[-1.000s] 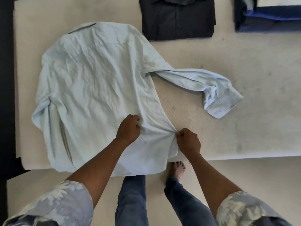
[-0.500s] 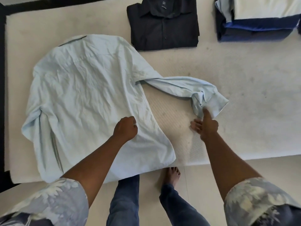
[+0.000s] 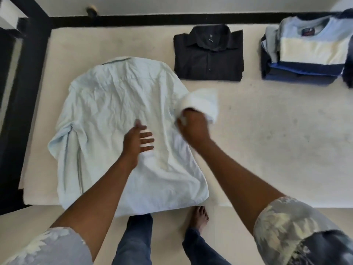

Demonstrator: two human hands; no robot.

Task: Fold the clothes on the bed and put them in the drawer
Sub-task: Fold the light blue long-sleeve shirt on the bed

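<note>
A pale blue shirt [image 3: 118,104] lies face down on the cream mattress [image 3: 277,142], collar at the far end, hem hanging over the near edge. My left hand [image 3: 138,141] hovers or rests flat on the shirt's back, fingers spread and straight. My right hand [image 3: 193,125] grips the shirt's right sleeve [image 3: 204,100] near the cuff and holds it bunched and lifted over the shirt's right side; the sleeve is blurred. The left sleeve is folded in along the shirt's left edge.
A folded black shirt [image 3: 209,56] lies at the far middle of the bed. A stack of folded clothes [image 3: 309,54] with a striped top sits at the far right. A black bed frame [image 3: 28,60] runs along the left and far sides. My bare foot [image 3: 199,217] stands on the floor.
My right hand left the hem, reached the cuff, took hold of it and carried the sleeve left toward the shirt's body. My left hand let go of the fabric and spread its fingers.
</note>
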